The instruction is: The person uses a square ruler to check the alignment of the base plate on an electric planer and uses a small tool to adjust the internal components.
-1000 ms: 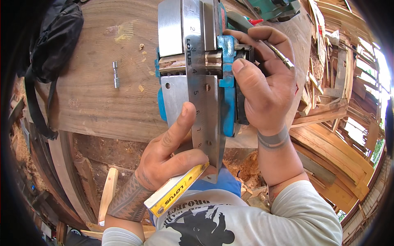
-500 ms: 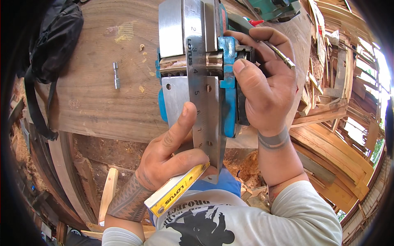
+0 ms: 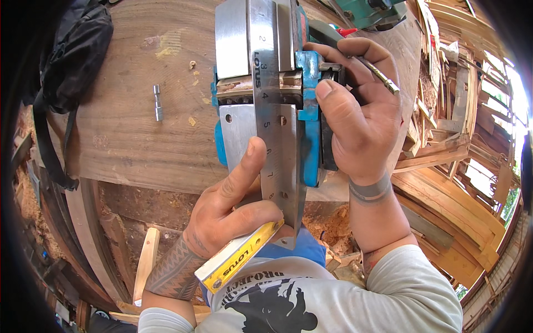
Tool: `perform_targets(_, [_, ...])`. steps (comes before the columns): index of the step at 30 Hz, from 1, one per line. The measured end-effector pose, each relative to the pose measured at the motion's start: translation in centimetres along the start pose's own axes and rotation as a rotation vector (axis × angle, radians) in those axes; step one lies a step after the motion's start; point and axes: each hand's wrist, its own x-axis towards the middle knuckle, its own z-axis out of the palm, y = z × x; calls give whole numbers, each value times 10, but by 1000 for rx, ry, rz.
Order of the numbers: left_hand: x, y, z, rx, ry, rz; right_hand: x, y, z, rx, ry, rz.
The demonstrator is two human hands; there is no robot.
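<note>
An electric hand planer with a blue body lies sole up in the middle, its metal plates facing me and the cutter drum showing between them. Across the sole runs the steel ruled blade of a try square, lying lengthwise over the drum gap. My left hand is closed around the square near its yellow-edged stock, index finger stretched along the blade. Gripping the planer's right side, my right hand has its thumb by the drum. A slim metal tool is tucked among its fingers; its kind is unclear.
On the wooden table lies a small metal socket, left of the planer. A black bag with a hanging strap sits at far left. A green power tool stands at the back right. Wood offcuts pile up at right.
</note>
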Motion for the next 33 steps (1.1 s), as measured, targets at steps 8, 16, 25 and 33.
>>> perform_targets(8, [1, -1, -2, 20, -13, 26, 1, 3, -1, -12, -8, -22])
perform_targets(16, [2, -2, -3, 41, -16, 44, 2, -4, 1, -17, 1, 6])
perform_targets(25, [-3, -3, -5, 92, -17, 82, 15, -14, -21, -519, -66, -197])
perform_targets(33, [-1, -8, -5, 211, 51, 211, 2, -70, -60, -52, -172, -163])
